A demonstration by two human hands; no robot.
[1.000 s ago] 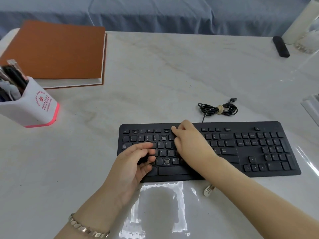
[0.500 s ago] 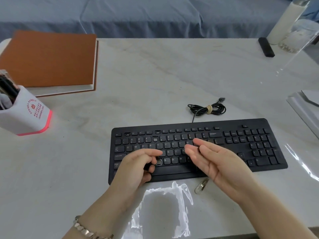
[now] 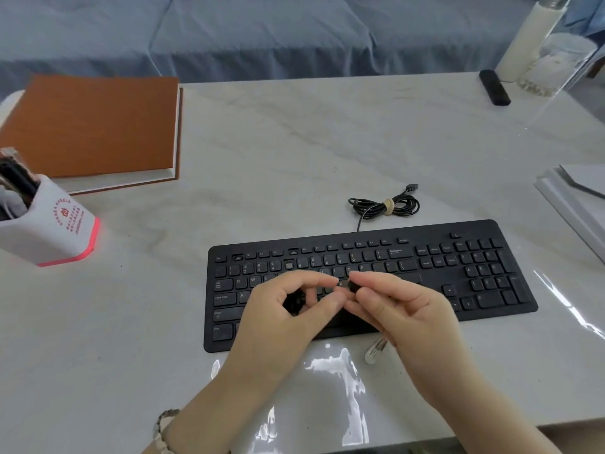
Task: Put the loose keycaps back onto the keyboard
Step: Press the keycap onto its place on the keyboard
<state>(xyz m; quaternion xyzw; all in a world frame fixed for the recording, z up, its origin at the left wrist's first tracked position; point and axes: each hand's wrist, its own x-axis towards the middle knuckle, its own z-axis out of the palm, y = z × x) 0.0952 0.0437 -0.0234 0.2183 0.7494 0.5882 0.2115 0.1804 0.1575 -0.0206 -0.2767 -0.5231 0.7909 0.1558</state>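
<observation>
Centrally, small black plastic keycap (image 3: 347, 284) was pinched between fingertips of left hand (image 3: 288, 319) and right hand (image 3: 409, 312), just above flat black keyboard (image 3: 435, 277) letter rows.

Bare white marble tabletop (image 3: 311, 142) lay open across the frame's middle and lower left. A flat black keyboard (image 3: 474, 276) and coiled black cable (image 3: 384, 206) blocked centre right; a pink-based white pen holder (image 3: 55, 231) and orange-brown book (image 3: 91, 126) blocked the left.
</observation>
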